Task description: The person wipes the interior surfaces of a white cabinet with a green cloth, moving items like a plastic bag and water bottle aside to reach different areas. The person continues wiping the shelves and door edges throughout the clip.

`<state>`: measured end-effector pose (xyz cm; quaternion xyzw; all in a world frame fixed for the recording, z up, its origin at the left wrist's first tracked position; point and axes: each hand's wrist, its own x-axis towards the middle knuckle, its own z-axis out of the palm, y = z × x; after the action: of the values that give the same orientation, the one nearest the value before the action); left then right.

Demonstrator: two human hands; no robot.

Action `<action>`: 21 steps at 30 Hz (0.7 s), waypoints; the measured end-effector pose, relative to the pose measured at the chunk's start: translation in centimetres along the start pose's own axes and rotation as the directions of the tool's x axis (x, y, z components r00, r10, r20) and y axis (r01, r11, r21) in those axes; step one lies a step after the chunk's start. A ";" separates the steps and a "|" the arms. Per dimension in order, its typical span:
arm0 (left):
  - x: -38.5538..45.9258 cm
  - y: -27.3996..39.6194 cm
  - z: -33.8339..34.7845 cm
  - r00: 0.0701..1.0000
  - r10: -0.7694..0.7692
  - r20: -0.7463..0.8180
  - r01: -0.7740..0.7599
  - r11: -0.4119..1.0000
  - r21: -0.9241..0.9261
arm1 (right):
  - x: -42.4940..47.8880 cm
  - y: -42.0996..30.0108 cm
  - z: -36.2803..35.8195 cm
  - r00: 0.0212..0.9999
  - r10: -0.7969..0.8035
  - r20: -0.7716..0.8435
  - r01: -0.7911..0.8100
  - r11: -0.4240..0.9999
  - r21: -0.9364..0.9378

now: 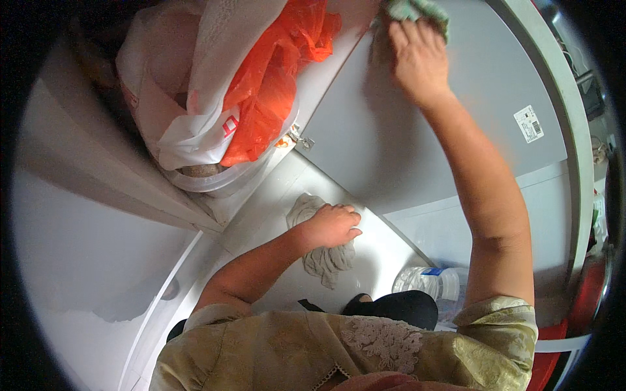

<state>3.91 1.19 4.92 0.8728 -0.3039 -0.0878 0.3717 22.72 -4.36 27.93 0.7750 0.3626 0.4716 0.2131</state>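
My right hand [421, 66] presses a green and white cloth [418, 9] against the upper part of a grey cabinet door panel [479, 93]. That arm is stretched out, and the cloth is partly cut off by the view's top edge. Lower down, my left hand [335, 226] grips a crumpled light grey cloth [328, 264] above the white floor. Folds of this cloth hang out on both sides of the hand. A metal hinge [304, 141] shows at the door's near corner, beside the cabinet opening.
Inside the cabinet, a clear plastic tub [215, 182] holds white plastic bags [161, 63] and an orange plastic bag [269, 93]. A large clear plastic bottle [430, 283] lies near my knee. Another white panel [88, 254] stands on the left. The door bears a printed label [528, 123].
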 end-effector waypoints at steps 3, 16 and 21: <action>-0.1 0.0 0.4 0.999 0.013 -0.049 -0.013 1.000 -0.006 | -3.0 -2.5 2.6 0.985 -0.168 0.049 0.164 0.984 0.071; -0.7 -0.7 -0.2 0.999 0.002 -0.047 -0.002 1.000 0.006 | 5.7 -4.4 5.6 0.982 -0.021 0.185 0.033 0.998 -0.058; -0.9 -0.6 -0.6 1.000 -0.004 -0.023 0.005 0.999 0.036 | 2.6 -7.8 5.3 0.892 -0.238 0.383 0.236 0.970 0.055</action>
<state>3.74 2.40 4.82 0.8810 -0.2992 -0.0732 0.3591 25.37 2.76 21.68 0.8036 0.4068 0.2785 0.3336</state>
